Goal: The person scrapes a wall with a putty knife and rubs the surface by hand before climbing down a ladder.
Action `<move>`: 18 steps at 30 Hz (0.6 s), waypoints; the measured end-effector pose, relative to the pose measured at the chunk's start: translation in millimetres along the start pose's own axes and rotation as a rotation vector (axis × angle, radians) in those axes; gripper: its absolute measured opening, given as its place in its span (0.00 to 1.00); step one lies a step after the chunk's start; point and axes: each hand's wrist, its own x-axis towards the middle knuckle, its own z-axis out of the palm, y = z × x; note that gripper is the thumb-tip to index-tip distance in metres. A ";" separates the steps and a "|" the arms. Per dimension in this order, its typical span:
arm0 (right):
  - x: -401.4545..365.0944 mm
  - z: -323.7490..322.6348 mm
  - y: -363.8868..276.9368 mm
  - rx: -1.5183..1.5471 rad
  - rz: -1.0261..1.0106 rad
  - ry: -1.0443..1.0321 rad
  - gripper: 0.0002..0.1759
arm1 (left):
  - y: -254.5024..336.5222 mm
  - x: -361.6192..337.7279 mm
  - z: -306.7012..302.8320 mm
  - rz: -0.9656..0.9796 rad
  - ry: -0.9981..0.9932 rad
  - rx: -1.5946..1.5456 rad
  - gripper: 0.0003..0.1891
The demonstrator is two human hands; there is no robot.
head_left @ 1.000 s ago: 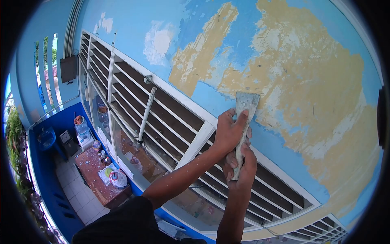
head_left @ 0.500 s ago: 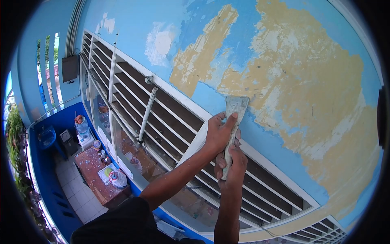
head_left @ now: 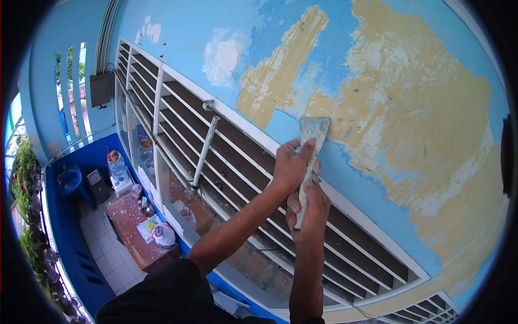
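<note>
A paint scraper [head_left: 315,127] with a wide, whitish blade rests its edge against the wall [head_left: 421,119], where blue paint borders a tan patch. My right hand [head_left: 310,205] is wrapped round its pale handle. Higher up, my left hand [head_left: 291,166] grips the scraper near the base of the blade, thumb laid on it. The wall is part light blue paint, part bare tan surface with whitish streaks. Some of the handle is hidden behind my fingers.
Below the wall runs a louvered window [head_left: 243,178] with a white frame and a protruding pole [head_left: 206,151]. Down to the left stands a brown table [head_left: 129,216] with paint flakes, a plastic bag [head_left: 163,235] and jars. Nearby are a water dispenser [head_left: 118,171] and a blue basin [head_left: 67,178].
The scraper, with both hands on it, has moved slightly up along the wall. The view has shifted a little, so the wall and window appear farther right.
</note>
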 end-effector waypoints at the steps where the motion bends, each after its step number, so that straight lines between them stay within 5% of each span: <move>1: -3.4 0.1 1.8 -0.010 0.008 0.002 0.17 | -5.1 -5.2 -3.4 -0.013 0.006 0.016 0.18; 18: 20.8 20.9 5.6 -0.036 -0.030 -0.055 0.18 | 25.4 9.5 -9.5 -0.023 0.044 0.030 0.18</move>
